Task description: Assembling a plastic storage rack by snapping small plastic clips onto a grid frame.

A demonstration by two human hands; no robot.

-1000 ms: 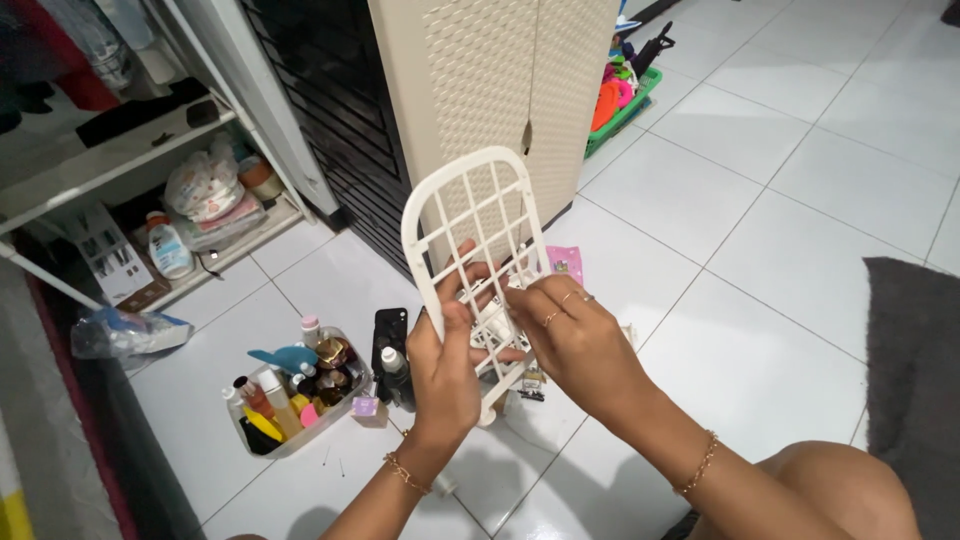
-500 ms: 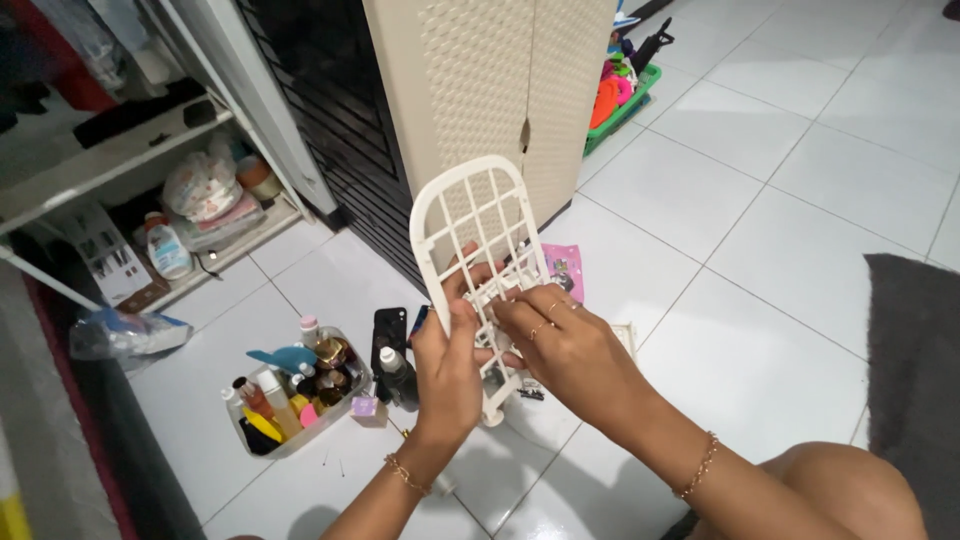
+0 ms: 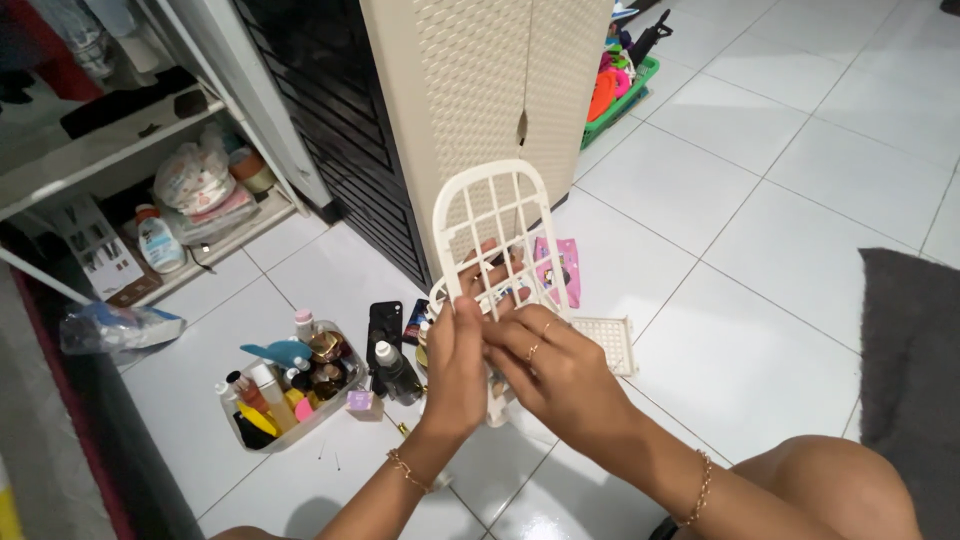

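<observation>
Head-camera footage showed a white plastic lattice panel with a rounded top (image 3: 495, 225) held upright above the white tiled floor (image 3: 760, 330), gripped at its lower part by both hands. The left hand (image 3: 455, 365) was closed around the panel's left edge, and the right hand (image 3: 560, 375) was pinched on the bars just beside it. Below and left of the left hand, a clear tub of small bottles (image 3: 290, 385) was seen. Behind the right hand, a flat white perforated tray (image 3: 608, 338) was lying on the floor.
</observation>
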